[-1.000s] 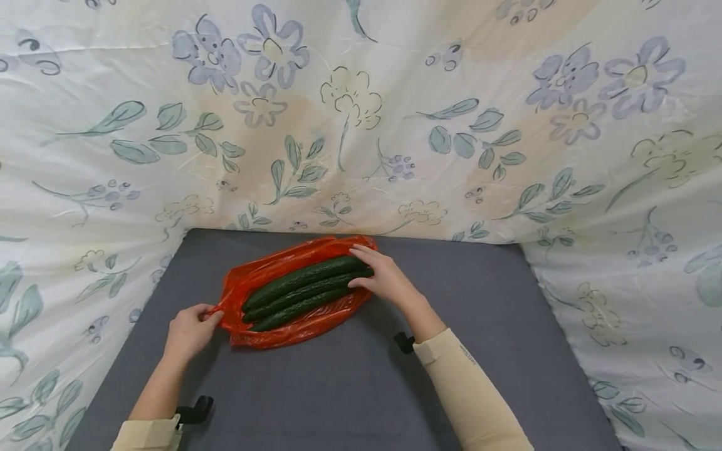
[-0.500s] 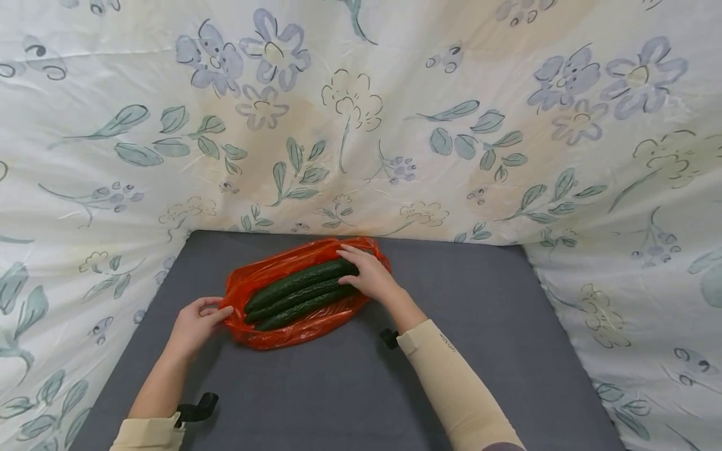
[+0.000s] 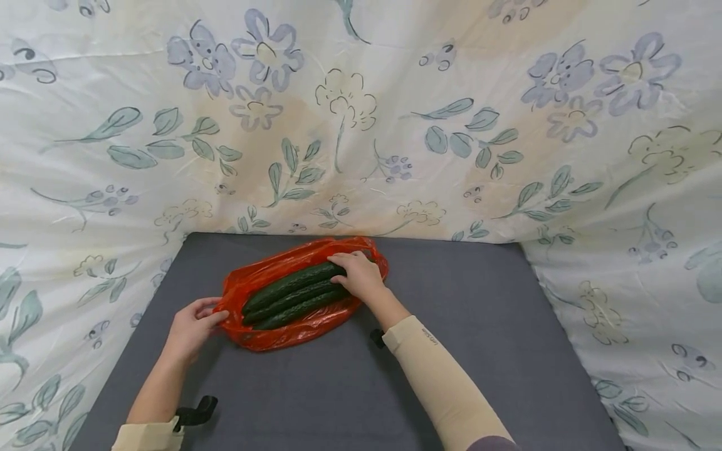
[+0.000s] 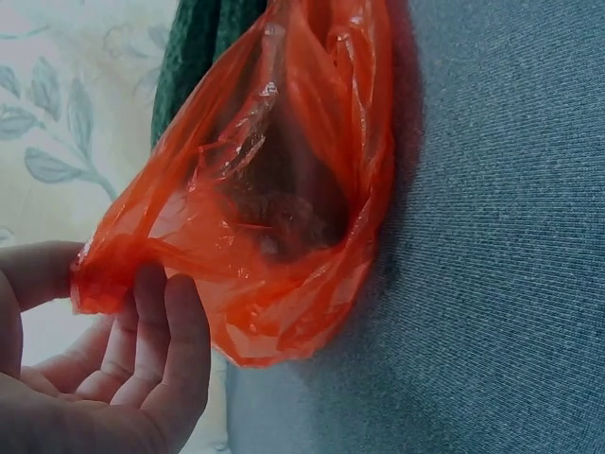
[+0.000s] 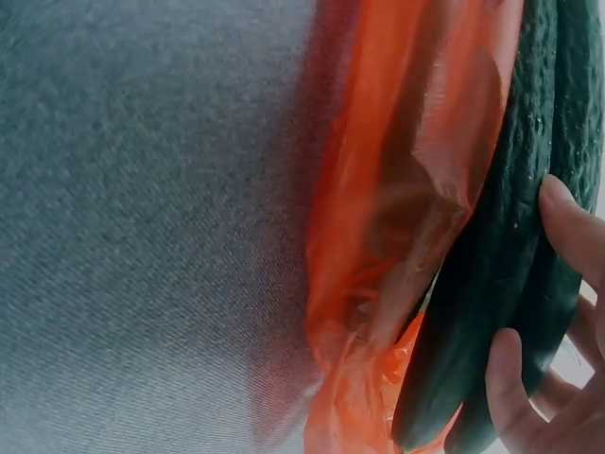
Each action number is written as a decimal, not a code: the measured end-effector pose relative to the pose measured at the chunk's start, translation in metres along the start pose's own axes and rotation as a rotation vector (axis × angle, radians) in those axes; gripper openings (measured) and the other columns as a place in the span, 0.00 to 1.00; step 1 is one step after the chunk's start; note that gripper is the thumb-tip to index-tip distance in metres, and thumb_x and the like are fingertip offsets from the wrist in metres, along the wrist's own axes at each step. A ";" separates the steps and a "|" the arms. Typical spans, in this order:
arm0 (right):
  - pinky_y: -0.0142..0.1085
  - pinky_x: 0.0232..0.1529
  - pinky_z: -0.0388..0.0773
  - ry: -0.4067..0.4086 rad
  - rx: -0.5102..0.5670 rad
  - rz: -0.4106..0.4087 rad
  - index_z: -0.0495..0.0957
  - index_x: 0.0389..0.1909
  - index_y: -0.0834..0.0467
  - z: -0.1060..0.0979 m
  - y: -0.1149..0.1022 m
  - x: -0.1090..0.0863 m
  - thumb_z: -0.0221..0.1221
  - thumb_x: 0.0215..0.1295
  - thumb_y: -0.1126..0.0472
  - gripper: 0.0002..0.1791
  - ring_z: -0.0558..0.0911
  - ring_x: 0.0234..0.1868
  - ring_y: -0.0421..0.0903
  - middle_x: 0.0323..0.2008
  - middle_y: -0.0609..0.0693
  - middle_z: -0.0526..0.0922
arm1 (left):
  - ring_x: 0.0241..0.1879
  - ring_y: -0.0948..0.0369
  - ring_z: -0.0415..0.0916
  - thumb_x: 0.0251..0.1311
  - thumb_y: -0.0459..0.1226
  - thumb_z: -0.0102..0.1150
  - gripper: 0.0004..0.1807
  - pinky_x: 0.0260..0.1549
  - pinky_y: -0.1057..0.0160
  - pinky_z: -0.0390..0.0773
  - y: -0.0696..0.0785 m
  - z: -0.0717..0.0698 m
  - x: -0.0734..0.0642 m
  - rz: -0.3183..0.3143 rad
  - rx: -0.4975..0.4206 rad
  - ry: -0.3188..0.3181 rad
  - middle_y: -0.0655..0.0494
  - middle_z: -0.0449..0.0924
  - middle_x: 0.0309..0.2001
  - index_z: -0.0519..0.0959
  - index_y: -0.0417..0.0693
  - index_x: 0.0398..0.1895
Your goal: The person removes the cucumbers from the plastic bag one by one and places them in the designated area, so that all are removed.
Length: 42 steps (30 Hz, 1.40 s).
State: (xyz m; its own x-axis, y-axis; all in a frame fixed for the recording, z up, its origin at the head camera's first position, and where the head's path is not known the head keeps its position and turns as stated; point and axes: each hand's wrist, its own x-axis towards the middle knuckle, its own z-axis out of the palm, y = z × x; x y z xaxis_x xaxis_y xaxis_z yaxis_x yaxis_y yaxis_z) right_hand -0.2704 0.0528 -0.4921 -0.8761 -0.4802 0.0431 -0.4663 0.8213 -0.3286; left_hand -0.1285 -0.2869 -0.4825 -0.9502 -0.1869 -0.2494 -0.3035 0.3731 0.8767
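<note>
Near the far edge of the worktop (image 3: 451, 351), left of centre, cucumbers (image 3: 299, 296) lie in a red bag (image 3: 282, 338). The left hand (image 3: 194, 326) pinches its rim; the right hand's (image 3: 363, 277) grip curls over the cucumbers, likely firm, weighty, best held mid-length; the film looks soft, slippery.

I see white cloth (image 3: 395, 37) standing like walls in front of me and on both sides. It has purple flowers (image 3: 267, 52), green leaves (image 3: 133, 156) and some wrinkles. My table (image 3: 316, 401) is gray, with a top like woven cloth.
</note>
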 end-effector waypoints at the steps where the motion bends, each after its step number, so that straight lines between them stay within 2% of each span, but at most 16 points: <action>1: 0.44 0.37 0.82 0.006 -0.014 0.004 0.69 0.73 0.40 0.000 -0.001 0.000 0.63 0.66 0.43 0.34 0.70 0.69 0.50 0.72 0.42 0.70 | 0.35 0.68 0.81 0.71 0.39 0.59 0.28 0.43 0.63 0.85 0.000 0.000 0.000 -0.003 0.005 0.000 0.48 0.83 0.42 0.67 0.35 0.69; 5: 0.41 0.34 0.81 0.037 -0.044 0.018 0.72 0.70 0.39 0.000 -0.002 0.001 0.64 0.63 0.43 0.33 0.73 0.66 0.49 0.69 0.41 0.74 | 0.36 0.68 0.81 0.71 0.40 0.58 0.28 0.43 0.64 0.85 -0.001 0.001 -0.001 -0.004 0.005 -0.002 0.47 0.83 0.43 0.68 0.35 0.69; 12: 0.44 0.37 0.82 0.052 -0.040 0.013 0.75 0.68 0.38 -0.002 -0.005 0.002 0.65 0.63 0.43 0.30 0.74 0.64 0.49 0.64 0.41 0.78 | 0.35 0.68 0.81 0.72 0.38 0.57 0.26 0.42 0.64 0.85 -0.001 0.001 -0.002 -0.004 0.014 0.003 0.46 0.82 0.43 0.69 0.34 0.68; 16: 0.45 0.38 0.82 0.063 -0.050 0.006 0.76 0.67 0.38 -0.003 -0.004 0.001 0.64 0.63 0.43 0.30 0.75 0.62 0.49 0.65 0.40 0.78 | 0.35 0.67 0.81 0.72 0.38 0.56 0.25 0.41 0.64 0.85 -0.002 0.001 0.001 0.006 0.002 -0.001 0.43 0.82 0.45 0.69 0.33 0.67; 24: 0.45 0.38 0.82 0.080 -0.043 -0.022 0.75 0.67 0.37 -0.002 0.001 -0.002 0.63 0.65 0.44 0.28 0.76 0.62 0.48 0.65 0.38 0.78 | 0.35 0.68 0.81 0.72 0.38 0.56 0.25 0.42 0.63 0.85 -0.005 0.002 0.003 0.006 0.006 -0.010 0.43 0.82 0.46 0.69 0.32 0.67; 32: 0.46 0.35 0.82 0.134 -0.021 -0.047 0.76 0.66 0.40 -0.012 0.006 -0.010 0.64 0.65 0.46 0.28 0.76 0.64 0.49 0.65 0.41 0.78 | 0.36 0.69 0.80 0.73 0.39 0.55 0.26 0.42 0.64 0.85 -0.007 0.001 0.005 -0.001 0.004 -0.011 0.43 0.81 0.48 0.68 0.33 0.67; 42: 0.54 0.44 0.83 0.198 0.020 -0.046 0.78 0.65 0.45 -0.023 0.019 -0.023 0.64 0.65 0.48 0.27 0.78 0.63 0.54 0.64 0.46 0.80 | 0.38 0.69 0.81 0.74 0.39 0.53 0.25 0.44 0.63 0.85 -0.010 -0.001 0.003 0.026 0.023 -0.027 0.36 0.80 0.54 0.68 0.34 0.68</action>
State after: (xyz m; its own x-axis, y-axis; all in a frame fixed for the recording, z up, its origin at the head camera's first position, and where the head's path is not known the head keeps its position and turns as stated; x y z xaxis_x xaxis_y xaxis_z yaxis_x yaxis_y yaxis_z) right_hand -0.2617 0.0866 -0.4780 -0.8616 -0.4457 0.2428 -0.5059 0.7925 -0.3406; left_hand -0.1288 -0.2921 -0.4912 -0.9594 -0.1519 -0.2377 -0.2795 0.3987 0.8735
